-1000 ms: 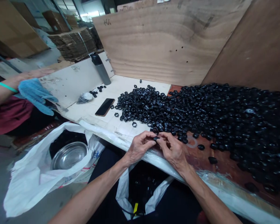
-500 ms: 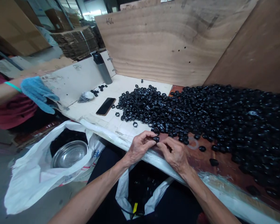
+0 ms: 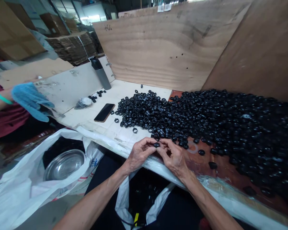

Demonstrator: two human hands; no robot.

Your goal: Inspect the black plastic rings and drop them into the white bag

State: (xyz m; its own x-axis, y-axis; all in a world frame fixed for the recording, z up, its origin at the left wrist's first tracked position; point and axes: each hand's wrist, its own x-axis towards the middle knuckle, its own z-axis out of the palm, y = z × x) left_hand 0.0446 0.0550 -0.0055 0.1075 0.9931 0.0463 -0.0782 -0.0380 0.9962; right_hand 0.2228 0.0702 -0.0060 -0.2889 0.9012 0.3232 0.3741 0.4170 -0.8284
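Head view showed the left hand pinching a small black piece between thumb and fingers, just above the near edge of the desk. The right hand's fingertips were bent close against its other side; whether they gripped it, one could not tell. So small a piece, barely held at the tips, might slip if the two hands pushed unevenly. It could then drop over the edge towards the open bag below, or bounce into the heap of look-alikes just beyond and be lost among them.
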